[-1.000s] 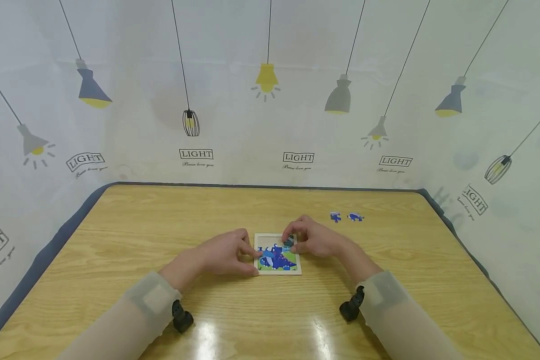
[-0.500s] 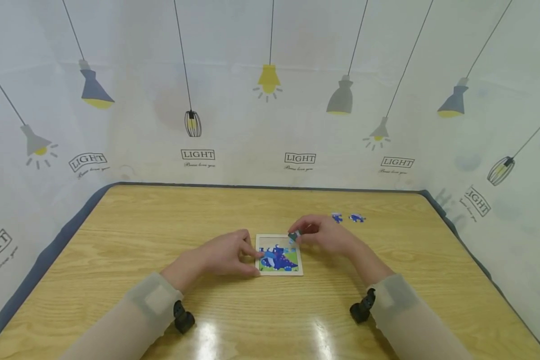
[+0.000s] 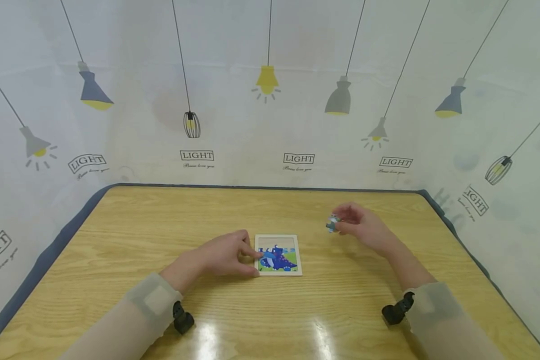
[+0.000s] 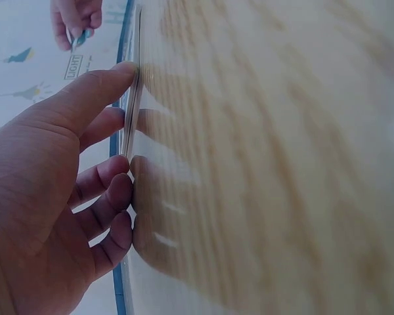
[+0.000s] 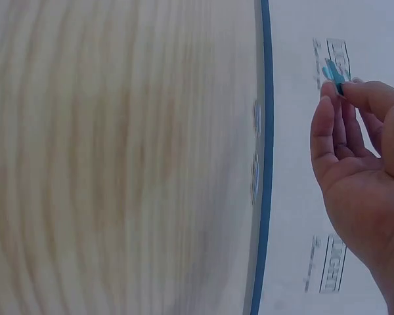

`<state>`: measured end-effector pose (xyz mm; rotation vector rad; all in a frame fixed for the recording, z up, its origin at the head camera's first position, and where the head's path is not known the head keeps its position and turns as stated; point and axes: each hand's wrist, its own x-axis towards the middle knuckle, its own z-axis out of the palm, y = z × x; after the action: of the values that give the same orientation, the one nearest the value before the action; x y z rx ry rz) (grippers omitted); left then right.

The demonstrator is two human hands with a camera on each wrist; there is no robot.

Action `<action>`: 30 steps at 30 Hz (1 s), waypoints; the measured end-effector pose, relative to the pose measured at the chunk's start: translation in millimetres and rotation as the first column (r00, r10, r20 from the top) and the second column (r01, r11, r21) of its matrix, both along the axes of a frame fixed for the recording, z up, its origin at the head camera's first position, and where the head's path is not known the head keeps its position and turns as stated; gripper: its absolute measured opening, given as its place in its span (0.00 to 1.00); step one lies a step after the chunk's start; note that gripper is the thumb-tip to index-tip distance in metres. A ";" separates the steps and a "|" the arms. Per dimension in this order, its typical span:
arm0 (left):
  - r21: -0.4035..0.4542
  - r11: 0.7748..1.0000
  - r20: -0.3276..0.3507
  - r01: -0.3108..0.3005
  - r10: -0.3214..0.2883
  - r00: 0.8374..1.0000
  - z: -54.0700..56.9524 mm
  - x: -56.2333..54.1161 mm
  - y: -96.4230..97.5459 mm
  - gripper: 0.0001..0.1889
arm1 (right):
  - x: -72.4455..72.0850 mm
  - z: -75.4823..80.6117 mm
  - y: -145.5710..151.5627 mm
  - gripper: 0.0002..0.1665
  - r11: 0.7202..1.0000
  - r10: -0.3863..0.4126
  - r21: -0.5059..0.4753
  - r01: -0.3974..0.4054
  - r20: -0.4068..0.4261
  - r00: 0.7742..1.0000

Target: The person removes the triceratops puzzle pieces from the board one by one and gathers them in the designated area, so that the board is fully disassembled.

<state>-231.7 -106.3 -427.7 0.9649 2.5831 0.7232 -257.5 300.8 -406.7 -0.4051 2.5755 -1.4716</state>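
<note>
On the table lies a small square jigsaw puzzle (image 3: pixel 279 260) in a white frame, showing a blue dinosaur on green ground. Its upper strip is bare tray. My left hand (image 3: pixel 229 254) rests at the frame's left side, thumb touching the near corner and index finger pressing on the picture; the other fingers lie bent beside it in the left wrist view. Off to the right, my right hand (image 3: pixel 362 227) pinches a teal puzzle piece (image 5: pixel 335 77) between thumb and fingers, raised above the table. Two loose pieces (image 5: pixel 255 177) lie flat on the table, mostly hidden behind that hand in the head view.
The wooden table (image 3: pixel 207 210) has a dark blue edge along its back and sides. Behind it hangs a pale wall covering (image 3: pixel 234 90) printed with lamps. Black cameras sit on both wrists.
My right hand has lifted the teal piece away from the puzzle and carried it to the right, over by the loose pieces. The left hand has stayed at the frame.
</note>
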 end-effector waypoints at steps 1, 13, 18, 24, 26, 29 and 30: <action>0.000 1.000 0.000 -0.001 0.001 1.000 -0.3 0.0 -0.1 0.26 | 0.8 1.2 7.8 0.25 1.000 -0.016 0.016 0.016 -0.010 1.000; 0.002 1.000 0.014 -0.010 0.010 1.000 -0.5 0.3 -0.8 0.25 | -4.9 -5.2 89.1 0.27 0.959 -0.201 0.177 0.221 -0.121 0.972; -0.005 1.000 0.005 -0.002 0.002 1.000 -1.0 -0.1 0.1 0.26 | -11.9 -14.1 105.5 0.25 0.932 -0.249 0.252 0.262 -0.083 0.965; -0.014 1.000 -0.003 -0.001 0.001 1.000 -0.8 -0.2 1.0 0.26 | -20.4 -19.9 114.8 0.25 0.865 -0.277 0.418 0.279 -0.066 0.959; -0.012 1.000 0.002 -0.005 0.005 1.000 -0.4 0.1 0.8 0.26 | -22.4 -20.4 114.9 0.25 0.853 -0.272 0.445 0.274 -0.070 0.960; -0.016 1.000 0.002 -0.008 0.008 1.000 -0.2 0.5 0.0 0.25 | -25.8 -21.8 113.3 0.25 0.861 -0.266 0.435 0.262 -0.053 0.962; -0.017 1.000 0.002 -0.009 0.009 1.000 -0.3 0.6 -0.4 0.25 | -26.7 -22.3 112.1 0.25 0.861 -0.262 0.437 0.258 -0.052 0.964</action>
<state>-231.2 -106.7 -428.0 0.9471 2.5895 0.7038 -284.2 412.9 -429.0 0.0134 2.9311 -0.8874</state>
